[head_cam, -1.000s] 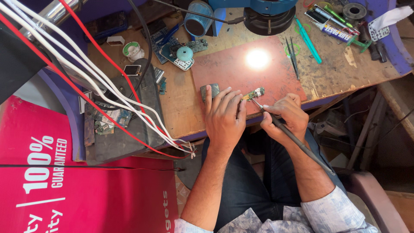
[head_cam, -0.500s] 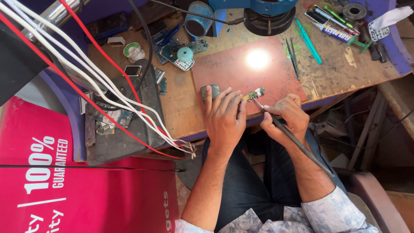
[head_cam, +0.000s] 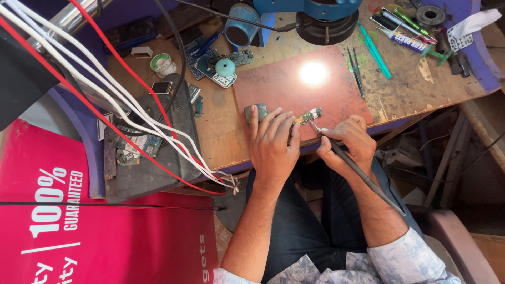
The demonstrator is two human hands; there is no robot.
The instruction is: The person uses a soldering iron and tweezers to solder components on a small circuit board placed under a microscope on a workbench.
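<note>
The left hand (head_cam: 273, 139) lies palm-down at the near edge of the wooden bench (head_cam: 231, 131), its fingers (head_cam: 279, 120) close together and stretched toward twelve o'clock. Their tips press on a small green circuit board (head_cam: 309, 115) that sits at the near edge of a reddish-brown work mat (head_cam: 294, 89). At about eleven o'clock from that hand, touching the index fingertip, sits a small grey block (head_cam: 256, 111) on the mat's left corner.

The right hand (head_cam: 350, 143) is just beside the left, at its three o'clock. Its fingers are curled and pinched round a thin dark soldering iron (head_cam: 347, 158), held like a pen. The metal tip points to ten o'clock and meets the circuit board; the handle and cord run off toward five o'clock over the person's lap.

A bright round spot of light (head_cam: 314, 72) falls on the mat at twelve o'clock from the board. Beyond it stands the blue base of a microscope (head_cam: 329, 21). A pair of tweezers (head_cam: 356, 71) lies at the mat's right edge, and a teal tool (head_cam: 374, 48) rests near it at one o'clock. At ten o'clock from the hands, well apart, a teal dome-shaped piece (head_cam: 225, 67) sits on another board. White and red cables (head_cam: 131, 105) cross the bench's left side.
</note>
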